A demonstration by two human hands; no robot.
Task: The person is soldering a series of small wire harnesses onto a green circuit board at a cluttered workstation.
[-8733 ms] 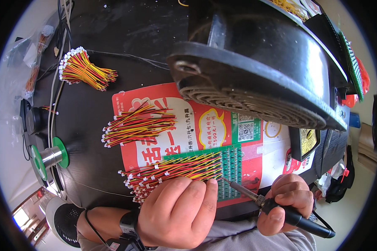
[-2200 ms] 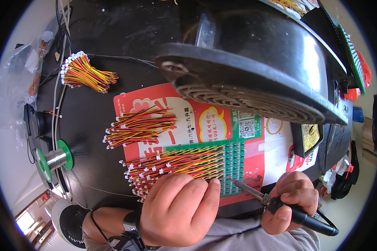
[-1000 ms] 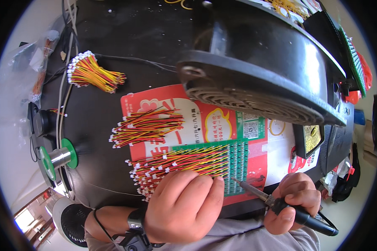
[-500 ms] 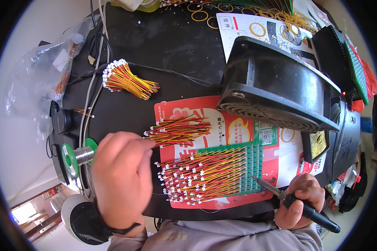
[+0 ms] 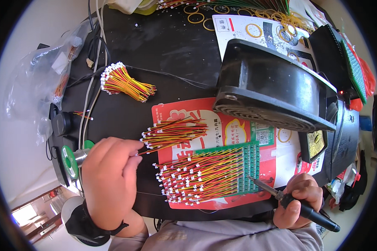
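My left hand pinches the white connector end of a red, yellow and black wire lead beside the loose pile. That pile of similar leads lies on a red printed card. Just below it is a green circuit board, with rows of leads running left from it, their white connectors toward me. In my right hand is a soldering iron, held like a pen, its tip over the board's right part.
A black fan stands behind the board. A solder spool is left of my left hand. A banded wire bundle lies farther back. At right sits a tray with a yellow sponge; rubber bands lie at the back.
My left hand has drawn slightly left and down, and a lead now shows between its fingertips, pulled out from the pile. My right hand and the iron have barely moved.
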